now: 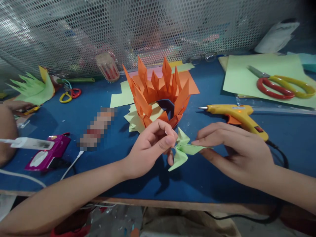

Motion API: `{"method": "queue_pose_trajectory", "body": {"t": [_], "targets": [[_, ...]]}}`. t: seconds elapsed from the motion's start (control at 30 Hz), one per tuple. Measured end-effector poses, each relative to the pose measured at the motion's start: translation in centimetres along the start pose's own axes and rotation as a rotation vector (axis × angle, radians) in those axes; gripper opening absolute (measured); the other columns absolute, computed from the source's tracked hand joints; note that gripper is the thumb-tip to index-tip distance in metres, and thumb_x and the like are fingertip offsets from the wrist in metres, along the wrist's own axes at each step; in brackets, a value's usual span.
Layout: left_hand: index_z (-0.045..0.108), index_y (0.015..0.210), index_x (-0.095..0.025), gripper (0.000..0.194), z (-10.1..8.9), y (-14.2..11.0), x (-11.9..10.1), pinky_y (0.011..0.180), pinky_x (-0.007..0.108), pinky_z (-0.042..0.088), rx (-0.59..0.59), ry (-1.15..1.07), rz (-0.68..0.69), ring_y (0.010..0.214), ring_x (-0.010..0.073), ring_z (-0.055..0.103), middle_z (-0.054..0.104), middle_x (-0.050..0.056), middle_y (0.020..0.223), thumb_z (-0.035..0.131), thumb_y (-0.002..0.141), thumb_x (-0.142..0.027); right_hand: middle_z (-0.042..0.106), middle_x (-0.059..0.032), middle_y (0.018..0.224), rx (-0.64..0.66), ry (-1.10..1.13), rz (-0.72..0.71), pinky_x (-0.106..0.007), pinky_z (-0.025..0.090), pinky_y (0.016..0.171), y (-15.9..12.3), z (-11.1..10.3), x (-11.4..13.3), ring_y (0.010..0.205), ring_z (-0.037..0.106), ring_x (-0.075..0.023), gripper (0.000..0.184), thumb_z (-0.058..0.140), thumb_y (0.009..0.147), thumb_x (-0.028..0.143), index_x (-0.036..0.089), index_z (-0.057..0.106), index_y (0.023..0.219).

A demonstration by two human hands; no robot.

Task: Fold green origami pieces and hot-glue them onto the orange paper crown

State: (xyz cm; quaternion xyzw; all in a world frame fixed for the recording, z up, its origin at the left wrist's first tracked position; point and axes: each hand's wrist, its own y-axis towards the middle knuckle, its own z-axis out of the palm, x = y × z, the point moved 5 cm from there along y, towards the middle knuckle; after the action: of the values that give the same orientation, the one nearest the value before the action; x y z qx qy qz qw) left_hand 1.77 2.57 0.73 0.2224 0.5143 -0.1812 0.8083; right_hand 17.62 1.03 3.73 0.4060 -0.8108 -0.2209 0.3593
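Pale-green folded-paper piece with pointed petals [182,152] is held up over the blue table [192,189], on the near side of the orange ring of spiky folded paper [148,108]. Far left of the ring, another person's hand [22,107] is near a spiky green paper fan [37,89]; small red-and-yellow-handled scissors [70,94] lie closer to the ring. In front of the ring, the left hand [151,146] pinches the petals' joined end between thumb and fingers. The right hand [237,154] grasps one petal's tip between thumb and fingertips. Right of the ring lie a yellow plastic glue gun [243,115] and, beyond it, large red-and-yellow-handled scissors [275,88] on pale-green sheets [237,74].
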Motion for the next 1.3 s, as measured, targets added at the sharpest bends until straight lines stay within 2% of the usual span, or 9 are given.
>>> {"method": "queue_pose_trajectory", "body": {"t": [0.1, 0.2, 0.3, 0.37, 0.57, 0.73, 0.9, 1.13, 1.3], "targets": [[0.050, 0.083, -0.017, 0.012, 0.1, 0.0, -0.2, 0.053, 0.014, 0.052, -0.014, 0.004, -0.001, 0.055, 0.0025, 0.051, 0.049, -0.004, 0.075, 0.057, 0.092, -0.023, 0.065, -0.0009, 0.079, -0.001, -0.009, -0.006, -0.022, 0.053, 0.060, 0.1, 0.0, 0.1, 0.071, 0.065, -0.0105, 0.017, 0.057, 0.083, 0.008, 0.023, 0.060, 0.089], [0.049, 0.082, -0.018, 0.018, 0.0, 0.0, -0.4, 0.055, 0.016, 0.052, -0.052, 0.101, -0.014, 0.057, 0.0044, 0.050, 0.049, -0.004, 0.073, 0.067, 0.084, -0.022, 0.066, -0.0010, 0.078, -0.007, -0.023, -0.003, -0.022, 0.053, 0.059, 0.2, 0.0, 0.1, 0.070, 0.065, -0.0107, 0.018, 0.056, 0.083, 0.007, 0.023, 0.061, 0.088], [0.050, 0.083, -0.018, 0.028, -0.5, 0.1, -0.3, 0.061, 0.016, 0.051, -0.129, 0.245, -0.059, 0.068, 0.0070, 0.054, 0.051, -0.004, 0.075, 0.076, 0.073, -0.016, 0.067, -0.0011, 0.079, -0.015, -0.042, -0.003, -0.023, 0.054, 0.059, 0.3, -0.1, 0.1, 0.071, 0.066, -0.0117, 0.019, 0.057, 0.083, 0.008, 0.025, 0.061, 0.088], [0.052, 0.082, -0.017, 0.027, -0.8, 0.1, 0.1, 0.066, 0.017, 0.051, -0.169, 0.285, -0.127, 0.075, 0.0086, 0.057, 0.057, -0.001, 0.079, 0.077, 0.071, -0.016, 0.068, -0.0012, 0.080, -0.007, -0.048, -0.009, -0.024, 0.054, 0.059, 0.3, -0.1, 0.2, 0.071, 0.066, -0.0126, 0.019, 0.057, 0.083, 0.009, 0.026, 0.062, 0.089], [0.060, 0.080, -0.015, 0.026, -0.9, 0.0, 1.1, 0.070, 0.021, 0.052, -0.218, 0.221, -0.306, 0.071, 0.0090, 0.062, 0.065, -0.001, 0.076, 0.081, 0.064, -0.013, 0.067, -0.0021, 0.086, 0.029, 0.001, -0.014, -0.023, 0.056, 0.066, -0.1, 0.3, 0.3, 0.077, 0.067, -0.0122, 0.023, 0.057, 0.084, 0.007, 0.026, 0.060, 0.096], [0.063, 0.078, -0.014, 0.031, -1.0, 0.0, 1.1, 0.070, 0.020, 0.052, -0.269, 0.148, -0.322, 0.070, 0.0083, 0.063, 0.067, -0.002, 0.075, 0.083, 0.056, -0.006, 0.066, -0.0045, 0.093, 0.044, 0.006, 0.042, -0.023, 0.056, 0.073, -0.3, 0.8, 0.0, 0.081, 0.066, -0.0116, 0.018, 0.055, 0.086, 0.011, 0.024, 0.059, 0.097], [0.065, 0.078, -0.014, 0.020, -1.3, 0.1, 1.2, 0.069, 0.018, 0.053, -0.254, 0.159, -0.316, 0.069, 0.0076, 0.064, 0.068, -0.002, 0.074, 0.079, 0.064, -0.009, 0.067, -0.0038, 0.090, 0.070, 0.036, 0.108, -0.024, 0.056, 0.066, -0.2, 1.0, -0.5, 0.078, 0.066, -0.0137, 0.014, 0.058, 0.084, 0.015, 0.025, 0.059, 0.093], [0.066, 0.077, -0.013, 0.020, -1.3, 0.2, 1.6, 0.067, 0.018, 0.053, -0.218, 0.046, -0.346, 0.067, 0.0077, 0.065, 0.069, -0.001, 0.072, 0.081, 0.064, -0.011, 0.069, -0.0012, 0.087, 0.091, 0.212, 0.289, -0.020, 0.054, 0.053, -0.5, 1.2, -1.5, 0.071, 0.068, -0.0128, 0.020, 0.055, 0.083, 0.012, 0.027, 0.057, 0.097], [0.061, 0.075, -0.014, 0.022, -1.5, 0.2, 1.7, 0.069, 0.019, 0.053, -0.284, 0.025, -0.313, 0.067, 0.0074, 0.064, 0.067, -0.002, 0.071, 0.079, 0.064, -0.009, 0.068, -0.0013, 0.102, 0.118, 0.564, 0.431, -0.018, 0.058, 0.066, -0.9, 2.3, -2.1, 0.082, 0.070, -0.0113, 0.026, 0.055, 0.089, 0.015, 0.030, 0.053, 0.110]]}}
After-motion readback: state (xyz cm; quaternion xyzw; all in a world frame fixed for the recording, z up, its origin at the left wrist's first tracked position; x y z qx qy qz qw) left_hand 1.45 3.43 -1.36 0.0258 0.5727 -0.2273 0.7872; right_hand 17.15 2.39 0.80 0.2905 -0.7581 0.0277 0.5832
